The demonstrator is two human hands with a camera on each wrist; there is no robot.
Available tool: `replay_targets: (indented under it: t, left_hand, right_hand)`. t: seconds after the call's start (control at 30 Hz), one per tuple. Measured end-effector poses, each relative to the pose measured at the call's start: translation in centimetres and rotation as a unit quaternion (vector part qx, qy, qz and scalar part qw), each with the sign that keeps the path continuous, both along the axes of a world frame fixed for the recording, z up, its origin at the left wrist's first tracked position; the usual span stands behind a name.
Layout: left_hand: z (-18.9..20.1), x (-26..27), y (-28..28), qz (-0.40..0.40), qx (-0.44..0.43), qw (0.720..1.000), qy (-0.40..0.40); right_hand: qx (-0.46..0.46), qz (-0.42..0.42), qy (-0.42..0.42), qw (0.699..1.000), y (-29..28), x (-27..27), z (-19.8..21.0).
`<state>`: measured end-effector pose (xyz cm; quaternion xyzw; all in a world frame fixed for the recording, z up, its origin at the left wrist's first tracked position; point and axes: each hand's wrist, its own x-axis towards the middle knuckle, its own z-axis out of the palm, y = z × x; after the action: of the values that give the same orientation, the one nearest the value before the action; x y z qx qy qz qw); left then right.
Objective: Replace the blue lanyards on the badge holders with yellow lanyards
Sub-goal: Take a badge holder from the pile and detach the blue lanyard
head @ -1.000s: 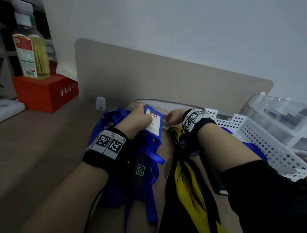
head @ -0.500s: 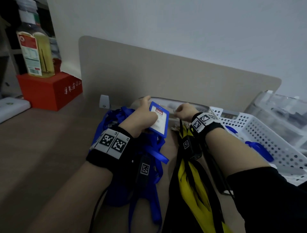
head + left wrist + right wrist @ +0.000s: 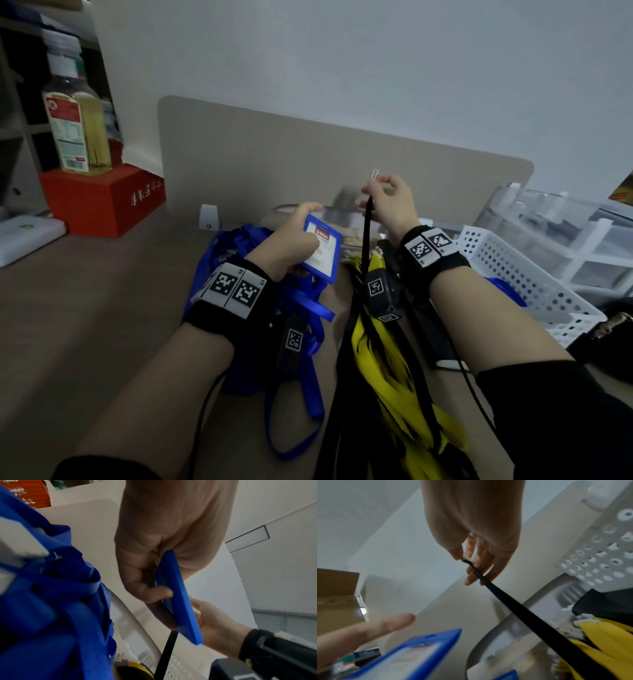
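My left hand (image 3: 291, 240) grips a blue badge holder (image 3: 320, 251) upright above the desk; the left wrist view shows its blue edge (image 3: 180, 597) between thumb and fingers. My right hand (image 3: 387, 202) is raised to the right of it and pinches the clip end of a lanyard strap (image 3: 366, 236) that looks black here and hangs down taut. In the right wrist view, thumb and forefinger pinch that strap (image 3: 513, 601). A heap of yellow and black lanyards (image 3: 394, 370) lies below my right wrist. A pile of blue lanyards (image 3: 298, 318) lies under my left wrist.
A beige divider panel (image 3: 308, 161) stands behind the hands. A white perforated basket (image 3: 520, 274) and clear plastic drawers (image 3: 565, 233) sit at the right. At the left a red box (image 3: 102, 202) carries a bottle (image 3: 73, 120).
My right hand has risen from the lanyard heap, drawing a strap end up with it. The left hand keeps the badge holder and has tilted it slightly.
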<state>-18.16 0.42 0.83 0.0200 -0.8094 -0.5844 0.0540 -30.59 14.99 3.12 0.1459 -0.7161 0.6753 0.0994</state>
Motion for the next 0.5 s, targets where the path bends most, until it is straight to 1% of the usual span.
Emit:
replay_targets:
  t: [0.07,0.1,0.2,0.3,0.4,0.5]
  left_hand:
    - [0.0,0.0,0.1,-0.002,-0.013,1.000,0.001]
    - [0.0,0.0,0.2,-0.002,-0.018,1.000,0.001]
    - [-0.3,-0.3,0.2,0.008,-0.026,1.000,0.007]
    - [-0.4,-0.5,0.3,0.016,-0.015,0.999,0.026]
    - [-0.6,-0.3,0.7,-0.001,0.004,0.998,0.070]
    - [-0.8,-0.1,1.2,-0.016,0.014,0.988,0.150]
  right_hand:
    - [-0.032,0.004,0.035,0.999,-0.1,1.0,1.3]
    - [-0.039,0.009,0.037,0.999,-0.1,1.4,1.7]
    - [-0.032,0.056,-0.002,0.998,0.0,2.8,1.7]
    - [0.019,0.106,-0.031,0.994,0.3,4.2,0.0]
    - [0.047,0.151,-0.043,0.986,0.5,5.7,-1.5]
    - [0.013,0.180,-0.060,0.982,0.4,7.4,-2.2]
